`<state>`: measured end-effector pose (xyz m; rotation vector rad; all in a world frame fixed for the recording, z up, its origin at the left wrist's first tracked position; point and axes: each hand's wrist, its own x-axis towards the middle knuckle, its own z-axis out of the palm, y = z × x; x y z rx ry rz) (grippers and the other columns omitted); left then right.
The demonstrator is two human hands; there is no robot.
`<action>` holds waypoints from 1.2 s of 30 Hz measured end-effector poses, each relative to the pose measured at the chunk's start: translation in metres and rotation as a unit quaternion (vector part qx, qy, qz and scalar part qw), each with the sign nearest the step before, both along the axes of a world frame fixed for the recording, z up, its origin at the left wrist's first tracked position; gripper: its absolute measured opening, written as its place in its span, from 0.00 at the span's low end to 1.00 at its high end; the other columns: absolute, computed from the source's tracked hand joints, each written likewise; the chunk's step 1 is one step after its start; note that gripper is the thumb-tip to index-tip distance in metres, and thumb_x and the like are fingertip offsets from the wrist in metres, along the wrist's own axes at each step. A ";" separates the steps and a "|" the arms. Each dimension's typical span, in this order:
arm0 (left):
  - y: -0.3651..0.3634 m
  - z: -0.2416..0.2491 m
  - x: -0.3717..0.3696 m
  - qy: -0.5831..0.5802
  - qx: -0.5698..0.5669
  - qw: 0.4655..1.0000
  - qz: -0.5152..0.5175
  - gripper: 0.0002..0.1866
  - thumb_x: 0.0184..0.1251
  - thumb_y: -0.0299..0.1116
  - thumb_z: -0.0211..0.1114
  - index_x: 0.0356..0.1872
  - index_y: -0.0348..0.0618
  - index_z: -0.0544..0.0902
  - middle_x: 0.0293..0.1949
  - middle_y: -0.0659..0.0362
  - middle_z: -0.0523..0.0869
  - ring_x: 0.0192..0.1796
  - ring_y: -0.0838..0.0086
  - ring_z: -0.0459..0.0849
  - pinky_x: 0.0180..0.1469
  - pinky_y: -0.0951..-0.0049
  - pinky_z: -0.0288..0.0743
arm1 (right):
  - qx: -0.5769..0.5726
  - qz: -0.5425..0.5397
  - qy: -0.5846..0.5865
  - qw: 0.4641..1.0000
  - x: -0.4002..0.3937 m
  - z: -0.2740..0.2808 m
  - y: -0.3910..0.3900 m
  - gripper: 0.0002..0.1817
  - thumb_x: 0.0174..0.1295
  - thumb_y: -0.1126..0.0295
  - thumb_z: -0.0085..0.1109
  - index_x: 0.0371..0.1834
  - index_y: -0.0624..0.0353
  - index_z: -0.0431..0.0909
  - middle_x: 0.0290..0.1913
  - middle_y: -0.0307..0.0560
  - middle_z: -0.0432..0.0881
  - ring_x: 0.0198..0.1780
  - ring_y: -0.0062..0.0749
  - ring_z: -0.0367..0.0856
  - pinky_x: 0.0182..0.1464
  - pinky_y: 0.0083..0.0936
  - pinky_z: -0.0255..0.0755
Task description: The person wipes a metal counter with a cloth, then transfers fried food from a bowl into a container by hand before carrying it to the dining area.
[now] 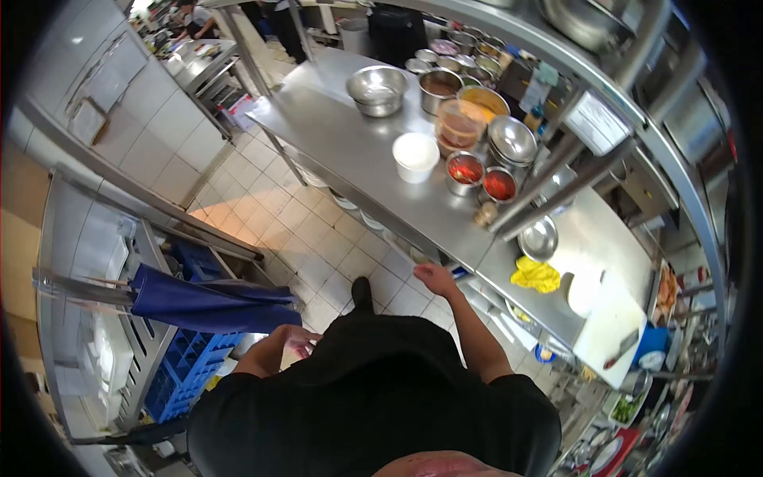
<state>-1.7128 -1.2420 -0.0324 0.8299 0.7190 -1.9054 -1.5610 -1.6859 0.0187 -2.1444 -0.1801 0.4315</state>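
My left hand hangs low beside my dark clothing, below the end of a blue cloth draped over a rail. Its fingers look loosely apart, partly blurred, and no object shows in them. My right hand is near the front edge of the steel counter, its fingers curled in with nothing visible in them. On the counter beyond it are two metal bowls of red food, a white tub and stacked orange-lidded containers. A yellow cloth lies beside a metal bowl.
Blue crates stand in a rack at left. A white cutting board with a knife lies at right. Steel shelf posts rise from the counter. Tiled floor runs ahead; people stand at the far end.
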 end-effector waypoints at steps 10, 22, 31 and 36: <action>0.002 -0.036 0.119 -0.690 0.258 0.623 -0.264 0.22 0.55 0.52 0.51 0.38 0.44 0.80 0.41 0.50 0.80 0.46 0.55 0.77 0.48 0.60 0.70 | 0.135 0.150 0.677 0.708 -0.062 -0.154 -0.011 0.22 0.57 0.54 0.51 0.51 0.53 0.73 0.49 0.40 0.76 0.47 0.30 0.74 0.52 0.29 0.65; -0.076 -0.080 0.201 -0.694 -0.158 0.628 -0.315 0.26 0.62 0.53 0.45 0.43 0.41 0.77 0.43 0.46 0.79 0.46 0.53 0.76 0.50 0.61 0.66 | -0.153 0.023 0.118 0.981 0.013 -0.059 0.062 0.17 0.59 0.63 0.43 0.37 0.66 0.75 0.41 0.63 0.76 0.46 0.54 0.73 0.48 0.39 0.66; -0.056 -0.035 0.229 -0.738 0.144 0.619 -0.228 0.23 0.60 0.50 0.48 0.32 0.40 0.80 0.35 0.46 0.81 0.40 0.54 0.79 0.41 0.59 0.71 | -0.205 0.069 0.021 0.976 0.043 0.003 0.051 0.30 0.55 0.46 0.50 0.47 0.64 0.72 0.44 0.56 0.76 0.47 0.43 0.74 0.52 0.31 0.64; 0.014 -0.100 0.208 -0.670 0.017 0.458 -0.585 0.16 0.57 0.39 0.50 0.34 0.36 0.80 0.34 0.47 0.81 0.30 0.58 0.81 0.33 0.60 0.74 | 0.102 0.106 0.372 0.917 0.003 0.016 -0.021 0.19 0.60 0.59 0.47 0.48 0.60 0.71 0.44 0.45 0.76 0.48 0.27 0.73 0.50 0.23 0.65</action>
